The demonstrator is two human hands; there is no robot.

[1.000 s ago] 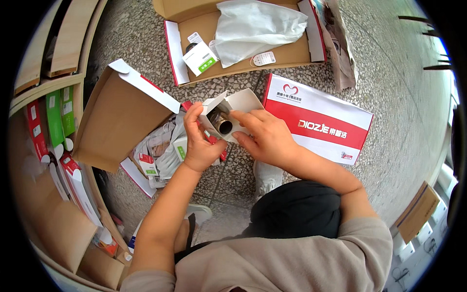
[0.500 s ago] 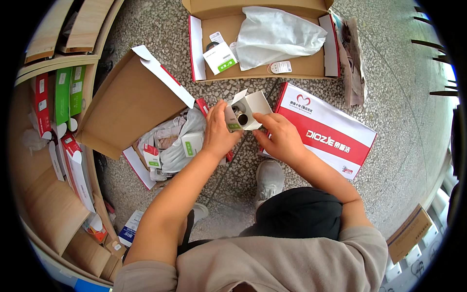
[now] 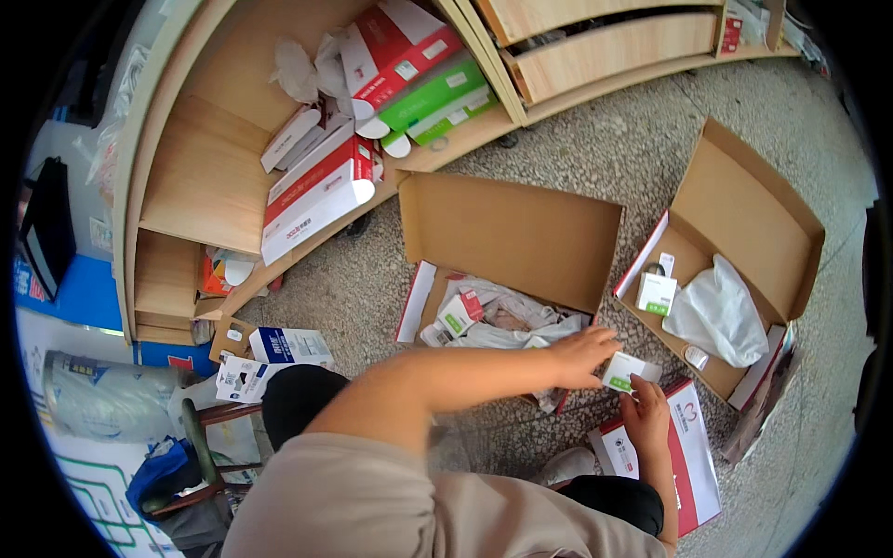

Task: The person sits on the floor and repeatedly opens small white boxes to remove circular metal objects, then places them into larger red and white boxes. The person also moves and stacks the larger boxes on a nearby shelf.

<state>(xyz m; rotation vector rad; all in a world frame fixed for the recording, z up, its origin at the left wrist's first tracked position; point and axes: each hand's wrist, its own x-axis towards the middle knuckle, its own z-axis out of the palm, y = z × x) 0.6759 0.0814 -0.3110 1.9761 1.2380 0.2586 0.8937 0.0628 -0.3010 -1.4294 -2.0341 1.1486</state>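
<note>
A small white box with a green patch (image 3: 634, 365) is pinched by the fingers of my right hand (image 3: 646, 420). My left hand (image 3: 584, 358) is beside it, fingers stretched out; whether they touch the box I cannot tell. Under my left wrist lies an opened shallow cardboard carton (image 3: 512, 228), its lid raised toward the shelves. Inside it are white plastic wrapping (image 3: 535, 312) and a small red, white and green box (image 3: 459, 314). My left forearm hides part of this carton. Whatever is inside the small white box does not show from here.
A second opened carton (image 3: 758, 200) at right holds a white bag (image 3: 721, 312) and a small box (image 3: 657, 292). Below my hands lies a closed red-and-white carton (image 3: 690, 446). Wooden shelves (image 3: 200, 172) with packages stand at left, near a wooden chair (image 3: 206, 446).
My view has swung left, bringing more shelf and the chair in. The small box, earlier open with a metal part inside, now shows a closed face. My left hand's fingers have straightened.
</note>
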